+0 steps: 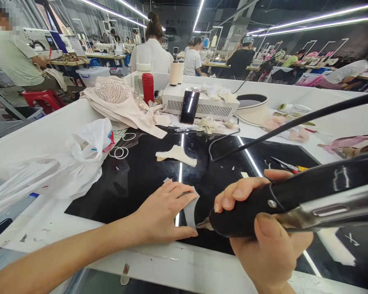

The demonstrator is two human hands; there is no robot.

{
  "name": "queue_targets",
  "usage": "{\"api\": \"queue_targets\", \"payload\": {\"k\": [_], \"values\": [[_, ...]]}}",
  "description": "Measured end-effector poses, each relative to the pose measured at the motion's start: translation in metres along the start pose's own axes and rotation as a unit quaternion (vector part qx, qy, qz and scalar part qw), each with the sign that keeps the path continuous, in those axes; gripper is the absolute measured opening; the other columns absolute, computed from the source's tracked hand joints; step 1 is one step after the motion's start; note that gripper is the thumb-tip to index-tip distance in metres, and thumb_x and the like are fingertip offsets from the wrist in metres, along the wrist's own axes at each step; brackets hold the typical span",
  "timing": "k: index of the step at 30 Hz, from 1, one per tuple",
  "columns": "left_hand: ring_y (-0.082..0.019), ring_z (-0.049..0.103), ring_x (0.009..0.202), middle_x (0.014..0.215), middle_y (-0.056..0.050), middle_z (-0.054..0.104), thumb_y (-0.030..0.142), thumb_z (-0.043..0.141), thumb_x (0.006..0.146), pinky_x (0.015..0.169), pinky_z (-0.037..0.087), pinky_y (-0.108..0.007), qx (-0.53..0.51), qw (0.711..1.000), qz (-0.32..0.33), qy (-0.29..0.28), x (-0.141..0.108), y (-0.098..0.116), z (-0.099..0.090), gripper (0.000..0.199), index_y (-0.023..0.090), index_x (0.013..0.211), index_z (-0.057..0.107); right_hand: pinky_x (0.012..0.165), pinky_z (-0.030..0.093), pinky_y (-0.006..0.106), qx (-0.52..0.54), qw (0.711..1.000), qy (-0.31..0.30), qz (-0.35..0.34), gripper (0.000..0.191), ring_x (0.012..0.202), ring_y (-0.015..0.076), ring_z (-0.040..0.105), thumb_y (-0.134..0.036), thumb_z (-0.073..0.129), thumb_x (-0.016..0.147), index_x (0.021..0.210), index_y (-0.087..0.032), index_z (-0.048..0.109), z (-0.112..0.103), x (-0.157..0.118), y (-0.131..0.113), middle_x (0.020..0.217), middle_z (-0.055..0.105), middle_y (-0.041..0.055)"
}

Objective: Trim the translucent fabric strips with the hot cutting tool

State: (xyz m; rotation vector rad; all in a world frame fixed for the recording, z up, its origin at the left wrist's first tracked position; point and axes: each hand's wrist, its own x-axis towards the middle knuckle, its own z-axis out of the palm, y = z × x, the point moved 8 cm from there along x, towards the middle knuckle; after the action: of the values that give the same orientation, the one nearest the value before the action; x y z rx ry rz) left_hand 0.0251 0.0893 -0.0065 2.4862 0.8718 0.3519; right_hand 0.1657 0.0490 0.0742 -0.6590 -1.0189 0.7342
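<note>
My left hand (pixel 162 214) lies flat with fingers spread, pressing a small curved grey piece (pixel 190 210) onto a shiny black mat (pixel 135 179). Its thumb and index finger rest at opposite ends of that piece. Wrapped in my right hand (pixel 263 241) is a black corded handheld cutter (pixel 242 210) with a metal lever along its body. The cutter's narrow metal tip meets or nearly meets the grey piece's lower right edge. Farther back on the mat sits a cream curved fabric piece (pixel 176 155). Whatever lies beneath the grey piece is hidden.
The cutter's black cord (pixel 282 124) arches over the right side. A phone (pixel 189 107) leans on a vented white box (pixel 168 100). Beige bras (pixel 119 98), a red bottle (pixel 147 87), a plastic bag (pixel 82 159) and scissors (pixel 283 164) lie around. Other people sit farther off.
</note>
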Motion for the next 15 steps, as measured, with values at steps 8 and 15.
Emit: {"api": "queue_targets", "payload": {"k": [8, 15], "values": [[-0.035, 0.05, 0.144, 0.153, -0.013, 0.056, 0.047, 0.087, 0.079, 0.127, 0.023, -0.07, -0.001, 1.0, -0.013, -0.005, 0.0, -0.004, 0.003, 0.079, 0.024, 0.148, 0.055, 0.059, 0.058, 0.03, 0.001, 1.0, -0.015, -0.021, 0.036, 0.067, 0.0146, 0.062, -0.033, 0.076, 0.093, 0.125, -0.03, 0.059, 0.005, -0.002, 0.008, 0.086, 0.062, -0.0017], [-0.033, 0.058, 0.139, 0.151, -0.007, 0.061, 0.051, 0.073, 0.093, 0.12, 0.043, -0.062, 0.024, 0.993, 0.055, 0.103, -0.009, -0.021, -0.007, 0.058, 0.034, 0.146, 0.058, 0.055, 0.055, 0.026, -0.007, 1.0, -0.015, -0.011, 0.037, 0.062, 0.0118, 0.06, -0.03, 0.07, 0.096, 0.126, -0.034, 0.05, 0.01, -0.003, 0.016, 0.09, 0.063, -0.003]]}}
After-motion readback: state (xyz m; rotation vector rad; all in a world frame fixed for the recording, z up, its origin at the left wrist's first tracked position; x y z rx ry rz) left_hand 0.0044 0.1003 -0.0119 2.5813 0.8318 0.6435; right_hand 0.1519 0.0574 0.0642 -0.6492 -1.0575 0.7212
